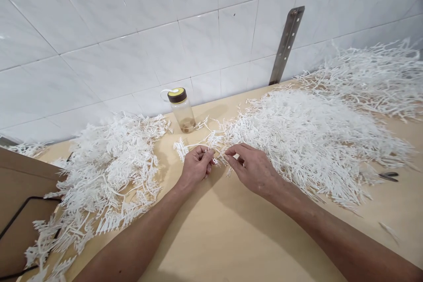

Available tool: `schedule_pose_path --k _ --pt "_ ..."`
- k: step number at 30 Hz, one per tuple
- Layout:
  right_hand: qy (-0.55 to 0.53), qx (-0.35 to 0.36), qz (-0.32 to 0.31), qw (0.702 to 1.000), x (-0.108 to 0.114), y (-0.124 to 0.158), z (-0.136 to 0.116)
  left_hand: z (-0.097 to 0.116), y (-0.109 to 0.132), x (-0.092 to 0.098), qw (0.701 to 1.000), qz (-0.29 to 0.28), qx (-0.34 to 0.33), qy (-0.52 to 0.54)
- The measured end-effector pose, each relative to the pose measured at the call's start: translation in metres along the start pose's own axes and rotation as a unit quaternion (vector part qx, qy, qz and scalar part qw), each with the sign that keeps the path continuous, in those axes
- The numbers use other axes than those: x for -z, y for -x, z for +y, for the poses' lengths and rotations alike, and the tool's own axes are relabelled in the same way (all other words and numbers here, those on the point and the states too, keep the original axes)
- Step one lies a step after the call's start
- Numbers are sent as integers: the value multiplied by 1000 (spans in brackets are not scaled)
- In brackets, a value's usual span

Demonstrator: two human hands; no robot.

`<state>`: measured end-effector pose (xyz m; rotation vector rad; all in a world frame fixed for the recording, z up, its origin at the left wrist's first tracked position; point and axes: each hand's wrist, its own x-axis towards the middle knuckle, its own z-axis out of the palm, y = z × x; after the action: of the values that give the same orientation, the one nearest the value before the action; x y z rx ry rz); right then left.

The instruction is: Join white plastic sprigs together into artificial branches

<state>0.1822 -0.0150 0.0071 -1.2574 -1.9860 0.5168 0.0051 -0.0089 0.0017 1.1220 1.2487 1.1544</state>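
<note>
My left hand (197, 164) is closed, its thumb and fingers pinching a white branching sprig (180, 149) that looks like plastic. The sprig's thin stem and feathery tips stick out above and to the left of the fingers. Just to the right, my right hand (250, 166) is bent with thumb and forefinger brought together at the white strands between the hands. Its fingertips partly hide what they pinch. Behind the right hand spreads a big heap of thin white sprigs (313, 136), reaching close to the knuckles.
Another white heap (112, 163) lies left, beside a brown box (26, 211) with black cord. A clear bottle (182, 112) with a black and yellow lid stands behind my hands. Dark-handled pliers or snips (389, 176) lie right. A metal bracket (287, 46) rises along the tiled wall.
</note>
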Motion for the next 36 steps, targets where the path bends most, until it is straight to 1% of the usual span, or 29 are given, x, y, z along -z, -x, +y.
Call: schedule_pose_path --k 2,4,6,8,11,13,16,19,26,28,30,33,36 --pt "-31 -53 -38 997 -1 1 -3 1 1 -1 1000 -6 4 1" --pt "-89 -108 -96 986 -3 1 -7 3 3 -2 1000 -16 8 -4" --pt "-153 -127 -138 970 -5 2 -8 4 5 -4 1000 -27 10 -9" --pt "-194 -135 -144 961 -7 2 -8 4 6 -5 1000 -27 4 -11" --pt "-212 -167 -130 954 -7 1 -6 2 5 -4 1000 -19 -12 -18" --pt "-218 -180 -144 948 -5 0 -7 1 4 -3 999 -13 -22 -29" --pt "-219 -173 -171 945 0 -1 -11 1 5 -2 998 -10 -32 -53" --pt "-220 -165 -167 947 0 -2 -14 0 5 -3 997 -8 -38 -63" --pt "-224 -160 -160 948 -9 -2 -12 -3 5 -5 998 -11 -37 -52" --pt "-210 -154 -157 952 -11 -2 -10 -3 5 -5 998 -12 -36 -51" --pt "-172 -129 -140 967 -13 -1 -9 -3 4 -4 998 -14 -34 -52" --pt "-105 -61 -100 988 -16 1 -9 -4 2 -4 998 -17 -31 -54" --pt "-69 8 -86 994 -19 2 -8 -8 -1 -3 997 -15 -36 -59"
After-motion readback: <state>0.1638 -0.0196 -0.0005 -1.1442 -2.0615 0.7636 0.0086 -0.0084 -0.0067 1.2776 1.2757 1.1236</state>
